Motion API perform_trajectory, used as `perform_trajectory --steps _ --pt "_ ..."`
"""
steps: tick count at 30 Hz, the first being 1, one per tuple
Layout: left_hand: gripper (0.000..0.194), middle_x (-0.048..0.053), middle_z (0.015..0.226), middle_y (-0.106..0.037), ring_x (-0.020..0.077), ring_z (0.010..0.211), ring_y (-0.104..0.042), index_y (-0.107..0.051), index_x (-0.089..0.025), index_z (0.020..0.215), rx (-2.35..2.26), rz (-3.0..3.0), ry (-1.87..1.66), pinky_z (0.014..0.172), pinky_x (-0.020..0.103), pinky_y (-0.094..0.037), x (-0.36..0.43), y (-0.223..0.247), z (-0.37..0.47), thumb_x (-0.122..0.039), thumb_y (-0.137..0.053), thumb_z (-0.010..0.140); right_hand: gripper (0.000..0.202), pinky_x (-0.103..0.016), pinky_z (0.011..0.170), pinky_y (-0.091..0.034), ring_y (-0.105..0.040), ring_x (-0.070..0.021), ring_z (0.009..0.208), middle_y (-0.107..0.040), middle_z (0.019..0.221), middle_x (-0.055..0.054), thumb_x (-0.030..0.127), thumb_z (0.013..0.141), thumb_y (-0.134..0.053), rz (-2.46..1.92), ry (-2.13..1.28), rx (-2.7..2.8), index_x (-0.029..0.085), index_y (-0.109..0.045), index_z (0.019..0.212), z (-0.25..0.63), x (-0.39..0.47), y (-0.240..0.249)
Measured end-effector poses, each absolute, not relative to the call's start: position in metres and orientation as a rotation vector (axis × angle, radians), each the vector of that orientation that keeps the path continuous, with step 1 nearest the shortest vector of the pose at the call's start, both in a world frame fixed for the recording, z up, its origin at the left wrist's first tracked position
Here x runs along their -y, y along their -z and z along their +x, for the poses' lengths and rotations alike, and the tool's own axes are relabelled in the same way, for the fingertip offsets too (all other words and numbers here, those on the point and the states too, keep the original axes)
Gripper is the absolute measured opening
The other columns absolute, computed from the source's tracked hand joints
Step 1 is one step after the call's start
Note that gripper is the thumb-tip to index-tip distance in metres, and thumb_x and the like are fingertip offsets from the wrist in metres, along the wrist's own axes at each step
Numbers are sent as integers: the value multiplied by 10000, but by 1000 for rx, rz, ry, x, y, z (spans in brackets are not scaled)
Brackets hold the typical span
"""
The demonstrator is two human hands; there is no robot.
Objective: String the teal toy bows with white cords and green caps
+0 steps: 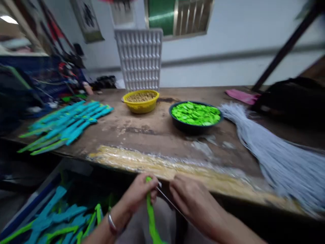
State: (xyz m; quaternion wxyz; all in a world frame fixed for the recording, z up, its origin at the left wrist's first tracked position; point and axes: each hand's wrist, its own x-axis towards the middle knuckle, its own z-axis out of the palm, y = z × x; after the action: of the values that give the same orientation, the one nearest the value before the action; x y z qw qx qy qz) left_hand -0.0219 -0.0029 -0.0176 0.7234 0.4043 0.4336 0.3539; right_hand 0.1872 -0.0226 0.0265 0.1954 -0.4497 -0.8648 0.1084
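Observation:
Near the table's front edge, my left hand (144, 191) is closed around a long, bright green plastic strip (151, 218), which hangs down toward my lap. A thin pale cord (169, 200) runs from my left fingertips down to the right, passing along my right hand. My right hand (189, 195) is beside it, fingers curled, back of the hand toward me; what lies in those fingers is hidden. A loose bundle of similar pale grey cords (274, 149) lies on the right of the table.
A dark bowl (172, 118) holds green discs; a yellow basin (141, 107) holds small brownish pieces. Turquoise-and-green plastic parts (73, 118) lie stacked at left, with more parts (53, 217) in a bin below. A grey ribbed panel (141, 59) stands behind. Tape covers the table edge (122, 157).

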Motion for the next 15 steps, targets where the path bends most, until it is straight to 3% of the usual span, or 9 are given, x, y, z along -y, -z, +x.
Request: perform_trajectory --steps 3,8,10,12,15 --pt "424 -26 651 -600 58 479 -476 -591 -153 797 -962 850 -804 484 204 -412 7 22 -30 -486 -845 724 141 -313 690 -485 -646 -203 770 -667 861 -66 167 989 -539 -1392 -489 2415 150 -662 923 213 39 -45" --pt "524 8 778 -665 104 543 -540 -564 -165 995 -1082 853 -844 520 258 -470 19 40 -46 -500 -842 704 64 -280 622 -488 -680 -203 709 -699 803 -20 231 885 -739 -1554 -987 2500 198 -711 933 254 121 -35" --pt "555 8 783 -669 119 545 -555 -543 -168 1041 -1170 906 -864 528 273 -480 23 53 -53 -527 -813 715 293 -320 734 -560 -719 -253 838 -736 936 -50 245 777 -849 -1624 -1031 2441 209 -732 1044 261 162 -16" --pt "568 15 809 -676 148 571 -587 -527 -176 1068 -1269 983 -866 566 309 -509 24 66 -61 -542 -790 722 571 -381 924 -573 -693 -317 1093 -707 1213 -116 247 723 -891 -1719 -1038 2352 211 -684 1254 263 198 4" --pt "580 67 963 -676 280 868 -664 -551 -193 1065 -1412 1124 -867 820 470 -551 21 81 -72 -511 -821 662 813 -459 1107 -481 -494 -365 1387 -483 1528 -185 311 782 -850 -1945 -1081 2222 199 -485 1500 259 230 22"
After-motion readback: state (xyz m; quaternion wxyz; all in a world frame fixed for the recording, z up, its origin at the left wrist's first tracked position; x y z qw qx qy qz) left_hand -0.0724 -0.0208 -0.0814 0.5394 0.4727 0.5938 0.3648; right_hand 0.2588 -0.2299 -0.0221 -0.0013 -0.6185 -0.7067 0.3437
